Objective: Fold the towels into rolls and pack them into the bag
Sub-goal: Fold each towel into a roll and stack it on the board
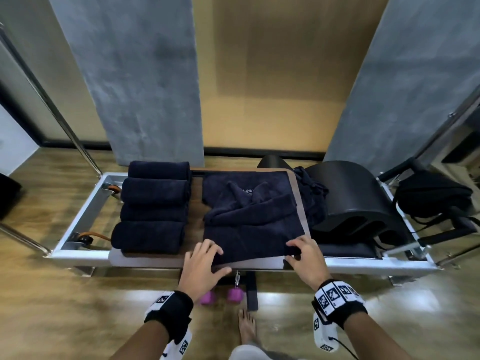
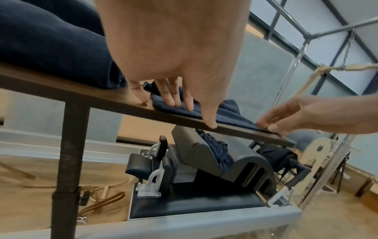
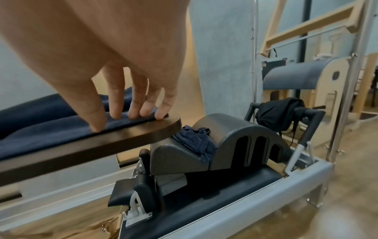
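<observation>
A dark navy towel [image 1: 249, 235] lies spread on the brown board [image 1: 145, 259], rumpled across its middle. My left hand [image 1: 215, 258] presses straight fingers [image 2: 169, 98] on the towel's near left corner, with the thumb at the board's edge. My right hand [image 1: 294, 252] presses its fingertips [image 3: 116, 113] and thumb down on the near right corner. Several rolled navy towels [image 1: 153, 211] lie side by side on the board's left part. The black bag [image 1: 433, 198] hangs on the frame's bar at the far right, out of both hands' reach.
A black arc barrel [image 1: 358, 203] sits right of the board with a crumpled navy cloth [image 1: 311, 196] on it. The silver frame [image 1: 78, 211] runs under everything. Purple dumbbells [image 1: 220, 296] and my bare foot [image 1: 246, 326] are on the wooden floor below.
</observation>
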`<action>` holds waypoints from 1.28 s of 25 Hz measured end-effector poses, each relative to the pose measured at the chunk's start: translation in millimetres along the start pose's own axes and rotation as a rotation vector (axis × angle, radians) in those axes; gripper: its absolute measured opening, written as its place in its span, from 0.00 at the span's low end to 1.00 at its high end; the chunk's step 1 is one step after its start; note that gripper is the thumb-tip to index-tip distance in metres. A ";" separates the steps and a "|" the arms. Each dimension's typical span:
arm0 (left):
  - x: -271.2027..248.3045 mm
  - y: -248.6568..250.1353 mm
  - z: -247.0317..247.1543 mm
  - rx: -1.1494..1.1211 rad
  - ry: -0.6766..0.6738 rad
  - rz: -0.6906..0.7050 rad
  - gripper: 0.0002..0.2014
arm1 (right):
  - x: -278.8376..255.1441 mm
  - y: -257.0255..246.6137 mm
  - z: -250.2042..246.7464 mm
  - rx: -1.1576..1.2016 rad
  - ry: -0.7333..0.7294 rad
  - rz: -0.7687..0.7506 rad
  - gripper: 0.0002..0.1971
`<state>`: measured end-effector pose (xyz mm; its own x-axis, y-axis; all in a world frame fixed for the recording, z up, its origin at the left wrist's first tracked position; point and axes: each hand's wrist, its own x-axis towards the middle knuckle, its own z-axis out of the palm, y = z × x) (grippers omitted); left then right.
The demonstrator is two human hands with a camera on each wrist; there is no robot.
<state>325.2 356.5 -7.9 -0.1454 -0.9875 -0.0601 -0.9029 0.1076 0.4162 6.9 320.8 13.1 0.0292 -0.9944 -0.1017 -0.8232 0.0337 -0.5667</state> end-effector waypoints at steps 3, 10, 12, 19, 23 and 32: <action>-7.8 -3.5 -4.7 0.099 -0.036 0.009 0.22 | -9.7 5.0 1.7 -0.158 -0.043 -0.057 0.25; -4.4 -0.4 -32.0 -0.057 0.217 0.054 0.08 | -16.6 16.9 -7.4 -0.421 -0.113 -0.185 0.20; 6.3 5.2 -39.2 -0.180 0.326 0.061 0.10 | -12.8 22.1 -13.0 -0.352 -0.138 -0.196 0.14; 88.2 24.3 -74.3 -0.465 0.562 -0.006 0.08 | 66.1 13.8 -76.1 0.133 0.280 -0.233 0.12; 155.1 30.0 -91.9 -0.471 0.665 -0.141 0.02 | 150.6 -9.4 -103.0 0.317 0.403 -0.147 0.07; 272.1 4.8 -85.4 -0.391 0.541 -0.555 0.06 | 296.5 -19.6 -74.5 0.167 0.181 0.081 0.01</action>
<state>315.8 78.5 55.3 0.5769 -0.8152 0.0512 -0.5679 -0.3552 0.7425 -10.5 17.9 55.0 -0.1472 -0.9890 -0.0123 -0.7132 0.1148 -0.6915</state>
